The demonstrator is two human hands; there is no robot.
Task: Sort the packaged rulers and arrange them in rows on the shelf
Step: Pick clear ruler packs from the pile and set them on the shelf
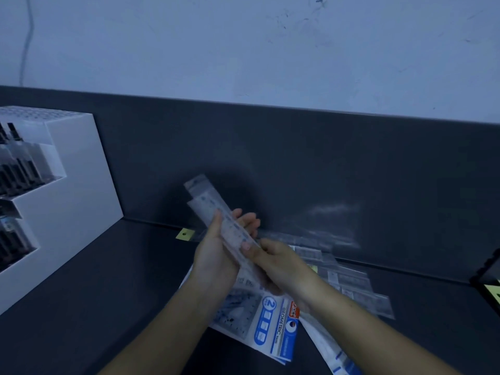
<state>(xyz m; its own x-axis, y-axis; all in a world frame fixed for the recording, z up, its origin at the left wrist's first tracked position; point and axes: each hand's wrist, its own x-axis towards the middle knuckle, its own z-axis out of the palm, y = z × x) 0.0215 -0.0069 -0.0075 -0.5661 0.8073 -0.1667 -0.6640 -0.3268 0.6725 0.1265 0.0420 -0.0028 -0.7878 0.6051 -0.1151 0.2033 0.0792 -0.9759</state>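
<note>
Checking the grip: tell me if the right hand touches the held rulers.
Touching. The head view shows the right hand with its thumb pressed on the rulers near their lower end.

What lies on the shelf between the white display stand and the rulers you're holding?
Head view: bare dark shelf, except a small yellow tag by the back panel.

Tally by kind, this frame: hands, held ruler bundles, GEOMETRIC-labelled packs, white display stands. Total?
hands: 2, left hand and right hand
bundle of clear ruler packs, held by both: 1
GEOMETRIC pack, label showing: 1
white display stand: 1
total: 5
loose clear packs on the shelf: too blurred to count
</note>
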